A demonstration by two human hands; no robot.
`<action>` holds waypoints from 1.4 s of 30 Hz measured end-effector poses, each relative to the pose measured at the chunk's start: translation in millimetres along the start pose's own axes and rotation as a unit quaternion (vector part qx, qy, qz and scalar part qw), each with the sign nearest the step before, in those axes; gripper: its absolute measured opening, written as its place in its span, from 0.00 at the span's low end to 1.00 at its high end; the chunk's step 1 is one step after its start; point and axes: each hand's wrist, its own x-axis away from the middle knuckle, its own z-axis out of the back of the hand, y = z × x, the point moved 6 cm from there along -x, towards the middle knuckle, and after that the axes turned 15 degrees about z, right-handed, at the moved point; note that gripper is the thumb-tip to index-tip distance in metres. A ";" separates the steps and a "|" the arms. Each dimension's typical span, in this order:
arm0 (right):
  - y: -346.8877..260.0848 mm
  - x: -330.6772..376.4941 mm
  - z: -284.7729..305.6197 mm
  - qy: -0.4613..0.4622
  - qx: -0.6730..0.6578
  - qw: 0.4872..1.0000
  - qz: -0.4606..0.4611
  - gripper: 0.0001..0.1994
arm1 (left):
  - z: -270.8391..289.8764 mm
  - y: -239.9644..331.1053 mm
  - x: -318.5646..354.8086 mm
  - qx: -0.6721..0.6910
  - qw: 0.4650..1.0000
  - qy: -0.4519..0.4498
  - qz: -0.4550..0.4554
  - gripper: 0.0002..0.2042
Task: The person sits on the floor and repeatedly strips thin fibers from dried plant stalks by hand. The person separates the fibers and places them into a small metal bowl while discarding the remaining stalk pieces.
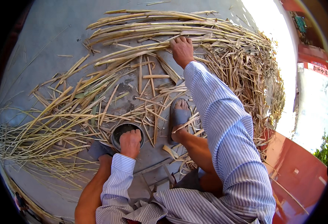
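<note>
My right arm stretches far forward, and my right hand (pixel 181 50) is curled round dry stalks (pixel 141 49) at the near edge of the large pile. The fingertips are partly hidden, so how many stalks it grips is unclear. My left hand (pixel 130 143) is a closed fist above a round dark bowl (pixel 116 131) standing on the ground between my feet. Whatever that fist holds, if anything, is hidden. Dark liquid seems to lie in the bowl. Thin, pale peeled stalks (pixel 48 128) lie spread out left of the bowl.
A thick heap of dry leafy stalks (pixel 242 63) fills the far right. Broken stalk pieces and husks (pixel 152 76) litter the grey ground. My sandalled right foot (pixel 179 115) stands among them; the left sandal (pixel 99 149) is beside the bowl. A red surface (pixel 298 168) lies at the right.
</note>
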 end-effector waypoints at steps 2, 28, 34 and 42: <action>5.9 14.2 21.9 0.025 -0.012 0.999 0.018 0.06 | 18.2 2.7 -5.7 0.025 0.999 0.020 0.001 0.07; 2.2 203.0 332.0 0.246 -0.845 0.303 -0.367 0.14 | 402.6 146.7 143.0 0.007 0.910 0.358 -0.208 0.09; 15.7 175.5 327.2 0.315 -0.865 0.262 -0.288 0.10 | 417.8 105.4 153.7 0.210 0.866 0.437 -0.121 0.11; -51.0 132.6 330.0 0.293 -0.793 0.404 -0.350 0.15 | 364.5 138.9 118.0 -0.072 0.875 0.439 -0.189 0.15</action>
